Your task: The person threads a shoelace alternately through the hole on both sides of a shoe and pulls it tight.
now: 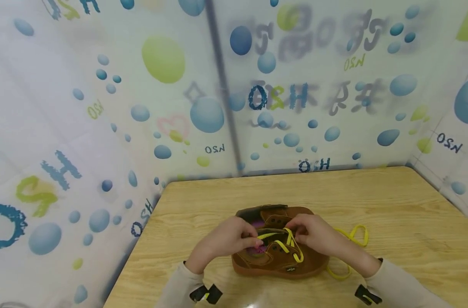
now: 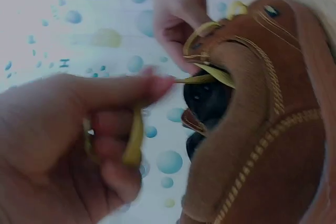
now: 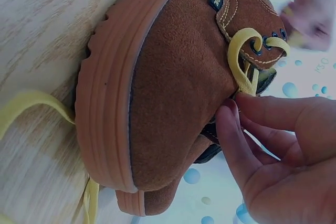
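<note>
A brown suede shoe [image 1: 312,259] lies nearest on the table, its toe to the right. A yellow shoelace [image 1: 291,241] runs through eyelets on its near flap. My left hand [image 1: 231,237] is over the shoe's opening and pinches the lace between thumb and forefinger; in the left wrist view a length of lace [image 2: 135,140] hangs by its curled fingers. At the throat, my right hand [image 1: 314,233] pinches the lace near the tongue, thumb and finger together, as the right wrist view shows. The exact spot of that pinch is partly hidden by the fingertips.
Right behind stands a second brown shoe [image 1: 299,211], with bare eyelets on the flap that shows. Another yellow lace [image 1: 361,235] loops over the wooden table [image 1: 411,214] to the right. A patterned curtain [image 1: 314,128] hangs behind and at both sides.
</note>
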The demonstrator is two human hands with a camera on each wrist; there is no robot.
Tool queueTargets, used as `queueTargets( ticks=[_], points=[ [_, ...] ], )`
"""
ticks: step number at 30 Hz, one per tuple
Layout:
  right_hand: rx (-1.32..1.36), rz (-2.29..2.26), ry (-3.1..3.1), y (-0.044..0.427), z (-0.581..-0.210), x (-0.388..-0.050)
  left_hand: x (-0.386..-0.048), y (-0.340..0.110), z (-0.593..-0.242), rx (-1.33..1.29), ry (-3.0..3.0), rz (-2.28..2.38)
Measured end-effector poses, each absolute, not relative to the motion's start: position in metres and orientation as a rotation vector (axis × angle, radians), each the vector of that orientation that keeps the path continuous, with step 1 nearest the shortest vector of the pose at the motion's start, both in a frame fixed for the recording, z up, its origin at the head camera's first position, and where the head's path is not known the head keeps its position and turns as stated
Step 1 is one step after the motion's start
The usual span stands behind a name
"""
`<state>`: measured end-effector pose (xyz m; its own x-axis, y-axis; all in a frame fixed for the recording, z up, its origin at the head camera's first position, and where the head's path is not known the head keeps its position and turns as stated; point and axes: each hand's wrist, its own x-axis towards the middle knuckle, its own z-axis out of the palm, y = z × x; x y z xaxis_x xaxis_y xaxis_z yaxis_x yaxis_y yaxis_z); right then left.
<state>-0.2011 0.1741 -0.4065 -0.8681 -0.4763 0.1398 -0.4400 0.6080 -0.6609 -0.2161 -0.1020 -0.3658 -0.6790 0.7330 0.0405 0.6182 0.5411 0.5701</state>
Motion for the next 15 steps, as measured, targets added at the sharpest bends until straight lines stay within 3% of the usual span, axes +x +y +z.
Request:
queueTargets(
  ticks=[6,15],
  points=[
    [-0.825,-1.072,2.854,0.1697,-0.4102,-0.1999,-0.2201,-0.1065,-0.3658,1.326,2.204,1.592],
    [-0.847,-0.955,3.043,0.1656,-0.4139,-0.2000,-0.2175,-0.0976,-0.3747,1.242,1.911,1.760]
  ],
)
